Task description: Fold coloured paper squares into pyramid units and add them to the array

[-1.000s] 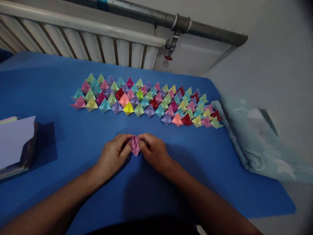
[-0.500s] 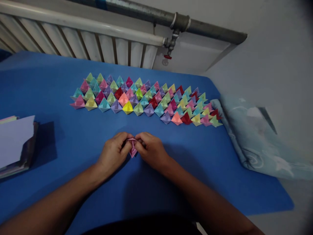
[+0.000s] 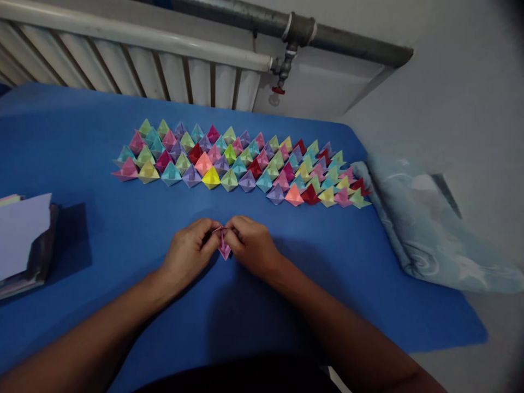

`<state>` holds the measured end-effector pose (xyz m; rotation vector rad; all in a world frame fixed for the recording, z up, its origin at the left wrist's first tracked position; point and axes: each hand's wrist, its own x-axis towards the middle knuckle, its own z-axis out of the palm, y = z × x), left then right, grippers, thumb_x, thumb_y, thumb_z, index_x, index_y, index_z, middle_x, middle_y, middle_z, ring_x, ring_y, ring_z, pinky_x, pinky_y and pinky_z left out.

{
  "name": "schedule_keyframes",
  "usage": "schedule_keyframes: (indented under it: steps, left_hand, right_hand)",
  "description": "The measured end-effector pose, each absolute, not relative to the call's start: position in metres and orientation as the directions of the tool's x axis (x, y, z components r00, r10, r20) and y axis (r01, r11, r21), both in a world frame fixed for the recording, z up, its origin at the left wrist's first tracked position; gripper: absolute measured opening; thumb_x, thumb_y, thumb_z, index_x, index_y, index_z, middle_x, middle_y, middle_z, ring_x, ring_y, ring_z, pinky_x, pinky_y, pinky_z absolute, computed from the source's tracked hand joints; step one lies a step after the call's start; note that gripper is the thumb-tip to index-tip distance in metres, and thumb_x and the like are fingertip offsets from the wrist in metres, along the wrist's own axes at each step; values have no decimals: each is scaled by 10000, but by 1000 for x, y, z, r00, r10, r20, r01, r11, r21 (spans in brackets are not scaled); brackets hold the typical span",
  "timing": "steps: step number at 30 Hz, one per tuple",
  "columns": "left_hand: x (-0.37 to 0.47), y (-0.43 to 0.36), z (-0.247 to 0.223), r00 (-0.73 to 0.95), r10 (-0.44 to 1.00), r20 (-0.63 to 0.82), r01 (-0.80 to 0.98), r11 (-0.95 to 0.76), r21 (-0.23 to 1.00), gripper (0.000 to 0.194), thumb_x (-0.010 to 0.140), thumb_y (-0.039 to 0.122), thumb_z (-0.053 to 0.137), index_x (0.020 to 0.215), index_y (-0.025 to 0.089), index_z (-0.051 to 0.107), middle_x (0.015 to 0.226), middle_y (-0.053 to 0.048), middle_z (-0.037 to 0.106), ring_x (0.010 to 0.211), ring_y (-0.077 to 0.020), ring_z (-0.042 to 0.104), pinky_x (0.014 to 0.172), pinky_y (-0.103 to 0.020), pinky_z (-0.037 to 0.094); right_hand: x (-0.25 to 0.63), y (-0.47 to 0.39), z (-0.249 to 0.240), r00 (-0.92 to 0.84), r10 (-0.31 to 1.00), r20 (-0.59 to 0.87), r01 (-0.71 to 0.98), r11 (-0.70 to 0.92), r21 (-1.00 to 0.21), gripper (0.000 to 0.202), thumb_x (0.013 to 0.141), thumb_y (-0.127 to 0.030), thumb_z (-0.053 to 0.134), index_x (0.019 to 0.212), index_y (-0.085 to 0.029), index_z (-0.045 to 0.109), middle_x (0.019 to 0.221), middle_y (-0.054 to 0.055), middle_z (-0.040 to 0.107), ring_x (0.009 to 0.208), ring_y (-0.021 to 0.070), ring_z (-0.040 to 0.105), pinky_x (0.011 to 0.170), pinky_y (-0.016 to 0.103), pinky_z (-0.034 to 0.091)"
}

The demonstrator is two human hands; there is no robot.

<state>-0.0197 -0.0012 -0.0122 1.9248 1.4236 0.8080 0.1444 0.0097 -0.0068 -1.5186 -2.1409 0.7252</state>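
Note:
A small pink folded paper (image 3: 224,248) is pinched between both hands near the middle of the blue table (image 3: 164,338), its pointed end towards me. My left hand (image 3: 191,252) grips its left side with thumb and fingers, and my right hand (image 3: 250,245) grips its right side. The fingertips almost meet and cover the paper's upper part. Beyond the hands stand several rows of folded paper boats (image 3: 212,178) in pink, green, blue, purple, yellow and red, packed close together.
At the left edge lies a stack of paper (image 3: 24,234) with a pale sheet on top. A folded light-blue cloth (image 3: 434,234) rests at the right edge. Behind the table are a white radiator (image 3: 164,71) and a metal pipe with a red-handled valve (image 3: 278,90).
The whole view has shifted slightly. Both hands still hold the pink paper, and its two sides look drawn a little differently between the fingers.

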Motion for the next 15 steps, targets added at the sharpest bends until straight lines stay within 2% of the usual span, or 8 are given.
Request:
schedule_keyframes:
  steps: [5,7,9,12,15]
  left_hand:
    - [-19,4,-18,328,932,151,742,-353,570,236,940,247,480,785,179,645,807,-36,629,705,-155,600,639,-274,460]
    - [-19,6,-21,339,931,134,779,-358,515,223,939,242,486,840,170,673,852,-55,636,731,-169,609,649,-287,476]
    - [-21,9,-23,334,932,143,766,-357,535,214,932,240,496,962,168,695,908,-65,653,782,-181,629,689,-303,503]
    - [-26,13,-22,316,935,163,674,-342,655,272,907,266,525,1116,181,676,932,-48,666,766,-167,639,682,-299,526]
    - [-33,13,-19,277,952,127,606,-276,746,277,873,300,552,1089,173,671,908,-38,666,680,-150,630,603,-285,525]
  right_hand:
    - [146,13,-9,-333,942,32,840,312,-445,170,925,-187,512,805,-175,631,817,48,672,722,141,565,668,254,364]
    - [146,14,-11,-336,941,38,851,321,-416,170,922,-191,509,805,-173,630,810,50,671,710,142,556,656,258,357]
    - [148,14,-13,-327,943,62,829,318,-459,130,902,-188,528,817,-176,625,807,42,662,717,140,552,667,254,369]
    - [154,14,-13,-294,952,86,726,281,-628,53,851,-176,568,878,-182,613,787,6,633,701,126,541,677,240,395]
    - [162,13,-12,-266,960,88,608,238,-757,88,823,-141,547,884,-186,593,761,-20,597,675,112,526,671,229,408]
